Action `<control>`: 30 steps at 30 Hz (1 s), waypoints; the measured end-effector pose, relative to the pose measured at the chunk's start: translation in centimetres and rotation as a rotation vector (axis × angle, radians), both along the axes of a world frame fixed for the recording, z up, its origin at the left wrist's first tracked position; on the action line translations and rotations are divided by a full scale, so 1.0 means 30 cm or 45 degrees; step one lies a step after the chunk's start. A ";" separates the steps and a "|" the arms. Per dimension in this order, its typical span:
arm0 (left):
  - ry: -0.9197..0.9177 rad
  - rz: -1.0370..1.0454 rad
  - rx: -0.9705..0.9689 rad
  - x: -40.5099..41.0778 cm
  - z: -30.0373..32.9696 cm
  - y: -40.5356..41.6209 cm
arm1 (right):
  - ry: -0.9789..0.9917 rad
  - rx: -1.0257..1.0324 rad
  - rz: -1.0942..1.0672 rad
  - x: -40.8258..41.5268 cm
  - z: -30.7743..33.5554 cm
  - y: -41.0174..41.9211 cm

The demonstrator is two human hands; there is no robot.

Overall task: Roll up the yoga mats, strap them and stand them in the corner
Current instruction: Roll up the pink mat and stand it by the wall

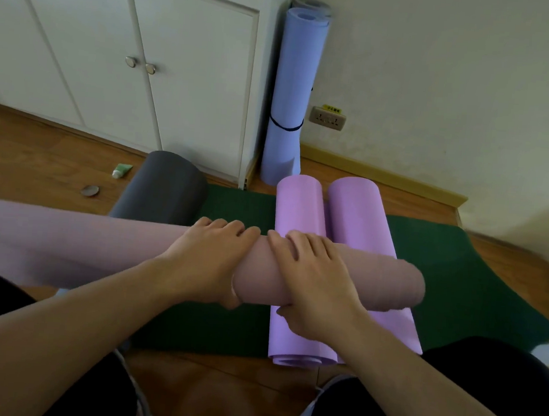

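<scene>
A rolled pink mat (389, 284) lies crosswise in front of me, over two rolled purple mats (299, 210) (355, 211) that rest on a flat dark green mat (466, 274). My left hand (208, 261) and my right hand (313, 277) both grip the pink roll near its middle, fingers curled over the top and thumbs underneath. A thin pale band sits around the roll between my hands. A rolled grey mat (165, 188) lies at the left of the green mat. In the corner stands a blue rolled mat (293, 93) with a black strap round it.
White cabinet doors (139, 63) fill the back left. A wall socket (327, 118) sits low on the right wall. A small green tube (122, 170) and a round lid (89, 190) lie on the wooden floor. My knees frame the bottom of the view.
</scene>
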State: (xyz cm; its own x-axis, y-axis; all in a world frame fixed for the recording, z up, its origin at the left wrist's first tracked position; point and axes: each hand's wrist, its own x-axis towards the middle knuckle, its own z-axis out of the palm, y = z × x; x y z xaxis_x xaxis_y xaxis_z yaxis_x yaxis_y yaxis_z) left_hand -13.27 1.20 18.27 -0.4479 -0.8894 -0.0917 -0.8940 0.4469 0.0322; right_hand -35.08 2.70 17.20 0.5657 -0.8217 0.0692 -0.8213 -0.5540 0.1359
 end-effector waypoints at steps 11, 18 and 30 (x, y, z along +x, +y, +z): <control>0.427 0.023 -0.325 -0.042 0.059 -0.028 | -0.280 -0.130 0.179 -0.013 0.272 -0.012; 1.026 0.259 -0.364 -0.069 0.213 -0.091 | -1.363 -0.184 0.132 -0.046 0.521 0.048; 1.444 0.238 -0.273 -0.069 0.290 -0.010 | -1.838 0.272 -0.408 0.068 0.553 -0.028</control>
